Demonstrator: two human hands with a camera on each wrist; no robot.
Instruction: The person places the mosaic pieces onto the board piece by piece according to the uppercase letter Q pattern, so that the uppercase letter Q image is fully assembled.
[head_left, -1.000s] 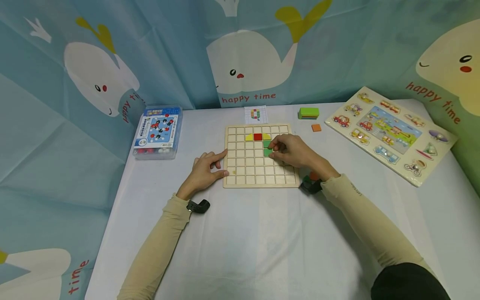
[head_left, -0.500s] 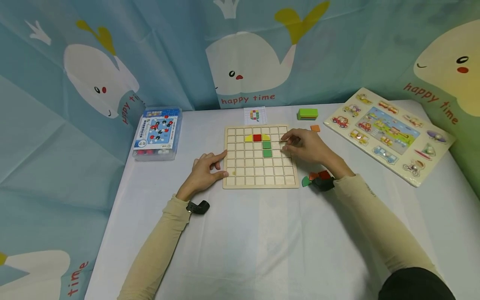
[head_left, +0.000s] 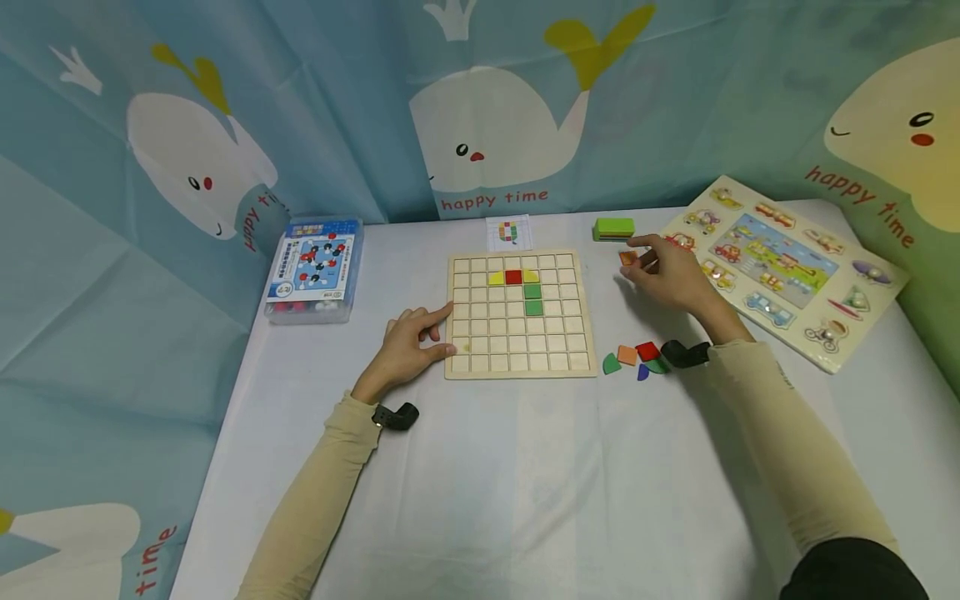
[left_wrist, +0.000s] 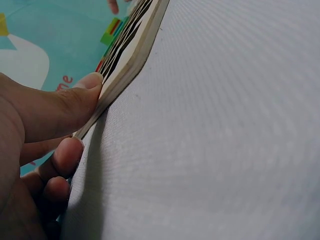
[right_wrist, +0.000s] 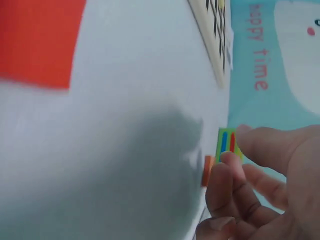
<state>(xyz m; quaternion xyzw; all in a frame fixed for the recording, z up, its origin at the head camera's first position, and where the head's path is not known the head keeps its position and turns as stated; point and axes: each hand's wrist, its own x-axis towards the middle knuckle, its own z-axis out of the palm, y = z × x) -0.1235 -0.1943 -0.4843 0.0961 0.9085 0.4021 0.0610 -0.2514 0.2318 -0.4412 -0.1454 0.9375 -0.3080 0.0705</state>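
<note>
My left hand rests its index fingertip and thumb, spread apart, against the left edge of the wooden grid board. In the left wrist view, the thumb presses the board's rim. On the board lie a red square between two yellow corner pieces and two green squares below the right one. My right hand is over an orange square right of the board. In the right wrist view, its thumb and fingers are apart, and the orange square sits just beyond the fingertips.
Loose red, orange, green and purple pieces lie right of the board. Behind stand a pattern card and a green-topped stack. A vehicle puzzle board lies right; a plastic box stands left.
My right hand has left the green squares on the board and moved right to the orange square, uncovering the loose pieces. The left hand stays at the board's edge.
</note>
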